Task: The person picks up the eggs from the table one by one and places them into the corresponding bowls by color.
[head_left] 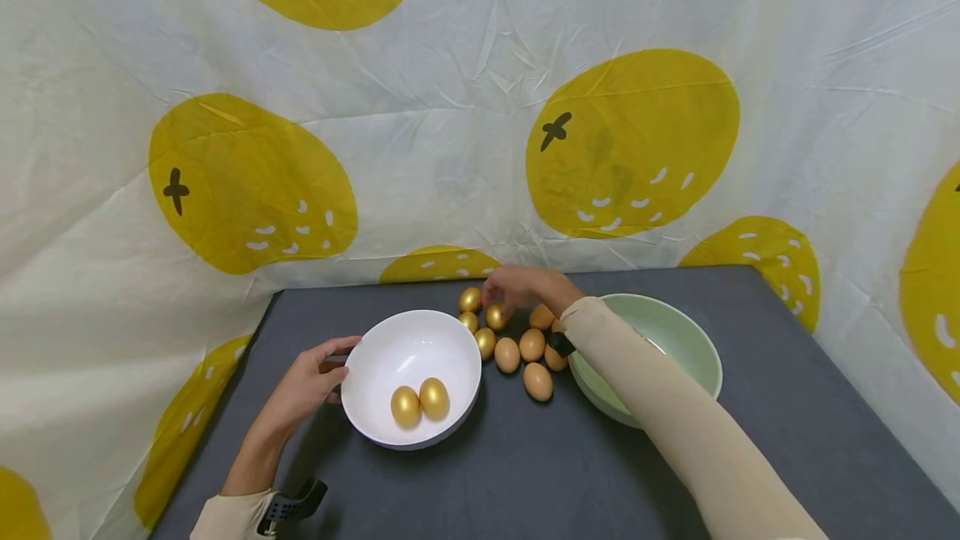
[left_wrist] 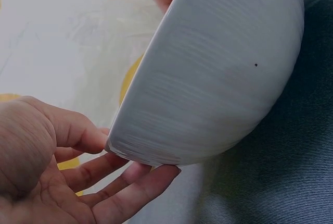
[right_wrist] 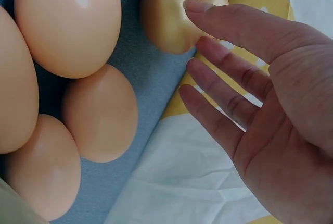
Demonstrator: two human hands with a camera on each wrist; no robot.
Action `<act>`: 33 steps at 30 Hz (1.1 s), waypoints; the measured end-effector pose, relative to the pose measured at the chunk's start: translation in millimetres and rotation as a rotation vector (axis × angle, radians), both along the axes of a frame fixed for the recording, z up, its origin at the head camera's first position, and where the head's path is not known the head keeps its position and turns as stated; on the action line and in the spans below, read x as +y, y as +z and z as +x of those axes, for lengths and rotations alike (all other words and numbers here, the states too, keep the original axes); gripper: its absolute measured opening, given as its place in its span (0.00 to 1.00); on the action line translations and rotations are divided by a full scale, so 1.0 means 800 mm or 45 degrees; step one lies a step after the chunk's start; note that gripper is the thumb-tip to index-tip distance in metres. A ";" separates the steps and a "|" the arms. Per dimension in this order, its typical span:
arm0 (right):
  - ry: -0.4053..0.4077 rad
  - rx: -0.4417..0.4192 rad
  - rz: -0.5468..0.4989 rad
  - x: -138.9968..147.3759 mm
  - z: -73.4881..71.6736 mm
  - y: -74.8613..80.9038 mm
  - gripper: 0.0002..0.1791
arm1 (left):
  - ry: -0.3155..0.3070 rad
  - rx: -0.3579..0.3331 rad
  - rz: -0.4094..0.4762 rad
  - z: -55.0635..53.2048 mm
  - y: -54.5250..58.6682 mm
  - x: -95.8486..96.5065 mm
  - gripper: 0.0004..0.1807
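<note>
At the left side of a white bowl (head_left: 375,357), my left hand (head_left: 303,386) holds the rim. The left wrist view shows the thumb at the rim and the fingers against the bowl's outer wall (left_wrist: 208,78). Two golden eggs, one of them this golden egg (head_left: 406,407), lie inside the bowl. Over the far part of the table, my right hand (head_left: 517,286) reaches to a golden egg (head_left: 495,317). In the right wrist view its thumb and fingers are spread beside a golden egg (right_wrist: 169,15); whether they touch it is unclear.
Several other golden eggs (head_left: 485,344) lie on the dark table (head_left: 510,473) right of the white bowl. Several brown eggs (head_left: 537,382) sit beside them. A green bowl (head_left: 678,332) stands at the right, partly behind the right sleeve (head_left: 675,407). Patterned cloth (head_left: 442,173) hangs behind.
</note>
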State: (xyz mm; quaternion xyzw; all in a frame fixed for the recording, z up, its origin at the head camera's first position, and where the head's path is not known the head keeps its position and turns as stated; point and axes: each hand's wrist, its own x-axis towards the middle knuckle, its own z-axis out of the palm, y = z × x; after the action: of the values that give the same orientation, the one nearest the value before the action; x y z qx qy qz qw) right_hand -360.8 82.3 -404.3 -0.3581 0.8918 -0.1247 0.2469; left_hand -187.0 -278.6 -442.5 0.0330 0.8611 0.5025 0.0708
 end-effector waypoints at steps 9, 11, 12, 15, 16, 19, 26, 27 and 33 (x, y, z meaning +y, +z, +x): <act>-0.073 0.056 0.076 -0.005 0.001 -0.006 0.25 | -0.001 -0.001 -0.004 0.000 0.001 -0.001 0.27; -0.093 0.060 0.086 -0.006 0.002 -0.007 0.26 | 0.005 -0.007 -0.005 -0.001 0.000 -0.001 0.27; -0.103 0.058 0.086 -0.006 0.002 -0.008 0.26 | 0.003 -0.008 -0.005 -0.001 0.000 -0.001 0.27; -0.114 0.056 0.082 -0.007 0.003 -0.010 0.27 | 0.011 -0.014 -0.001 -0.002 0.001 -0.001 0.27; -0.115 0.058 0.079 -0.008 0.002 -0.011 0.27 | 0.008 -0.014 -0.001 -0.002 0.001 -0.001 0.27; -0.116 0.062 0.078 -0.008 0.002 -0.012 0.28 | 0.012 -0.018 0.003 -0.003 0.002 -0.001 0.27; -0.134 0.067 0.080 -0.010 0.002 -0.015 0.27 | 0.017 -0.023 -0.012 -0.003 0.003 0.000 0.27; -0.137 0.062 0.077 -0.010 0.002 -0.015 0.27 | 0.018 -0.023 -0.015 -0.003 0.004 0.000 0.27; -0.147 0.031 0.064 -0.013 0.003 -0.013 0.26 | 0.017 -0.021 -0.015 -0.003 0.004 0.000 0.27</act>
State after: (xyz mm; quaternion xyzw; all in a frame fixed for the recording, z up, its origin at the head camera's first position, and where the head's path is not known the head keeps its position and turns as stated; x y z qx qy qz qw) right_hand -358.0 72.0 -414.9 -0.3012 0.9168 -0.1117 0.2372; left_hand -189.5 -278.8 -439.2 0.0225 0.8636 0.4981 0.0748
